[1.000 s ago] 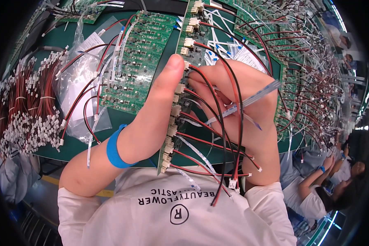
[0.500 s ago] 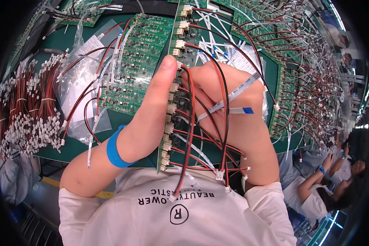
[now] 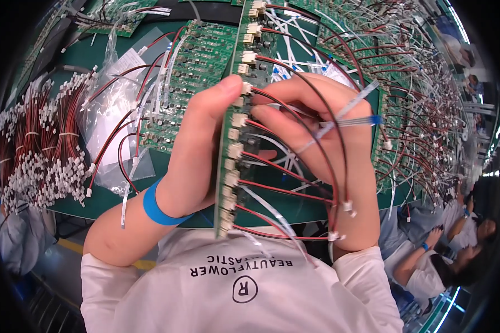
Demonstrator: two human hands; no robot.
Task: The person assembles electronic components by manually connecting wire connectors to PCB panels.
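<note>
My left hand (image 3: 197,130) is closed around a tall green circuit board panel (image 3: 226,161), holding it on edge above the table, thumb at the rim. Cream connectors (image 3: 236,150) line that rim, and several red-and-black wire leads (image 3: 294,192) with white plugs hang from them to the right. On the panel's right side, my right hand (image 3: 316,116) is closed, thumb and forefinger close to a connector. Flat white ribbon cables (image 3: 353,121) with blue ends stick out from its curled fingers. What its fingertips touch at the board is hard to make out.
Bundled red-and-black leads (image 3: 44,144) lie at the left, beside a clear plastic bag (image 3: 108,133). Another green panel (image 3: 200,55) lies behind my left hand. Loose ribbon cables (image 3: 289,44) are at the back; wired boards (image 3: 394,111) fill the right. Co-workers sit at far right.
My right hand has turned and moved slightly right, with the ribbon cables swinging right and up. The hanging leads have spread to the right. The panel has tilted slightly.
</note>
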